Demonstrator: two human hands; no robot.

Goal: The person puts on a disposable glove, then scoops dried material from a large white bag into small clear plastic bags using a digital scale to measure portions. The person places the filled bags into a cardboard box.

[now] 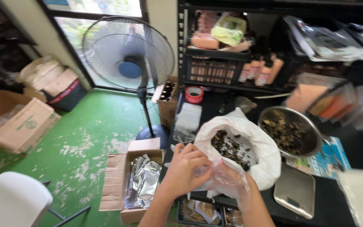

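Note:
My left hand (186, 167) is bare and pinches the cuff of a thin clear plastic glove (228, 181) that covers my right hand (227, 183). Both hands hover at the near edge of a black table (332, 201). Just beyond them lies an open white plastic bag (262, 148) with dark dried pieces (228, 148) inside. Right of the bag stands a round metal bowl (311, 126) holding more of the same dark pieces. A flat silver scale (295, 190) sits to the right of my right forearm.
A standing fan (127, 54) rises left of the table on the green floor. An open cardboard box (141, 181) holds silver foil pouches. Black shelves (219, 54) behind carry bottles and packets. A red tape roll (194, 94), a white chair (12, 201) and more boxes (22, 122) stand around.

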